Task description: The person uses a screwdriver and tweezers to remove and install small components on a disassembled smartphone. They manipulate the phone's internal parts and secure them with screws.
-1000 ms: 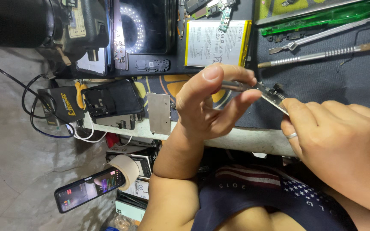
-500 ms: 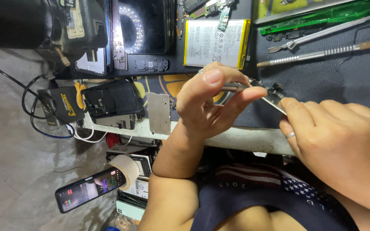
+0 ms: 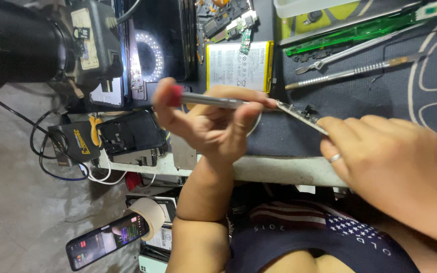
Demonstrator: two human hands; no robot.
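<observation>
Left hand [image 3: 213, 126]: grips red-capped screwdriver [image 3: 213, 100], now fully visible, tip on circuit board strip [image 3: 302, 116] | right hand [image 3: 380, 156]: pinches strip, unchanged | strip: just below phone battery [image 3: 238, 65]

Left hand [image 3: 213, 124] raised off its bent forearm, fingers and thumb pinched closed, right hand [image 3: 390, 162] knuckles up, ringed finger curled, fingertips pinched together, hands near.
</observation>
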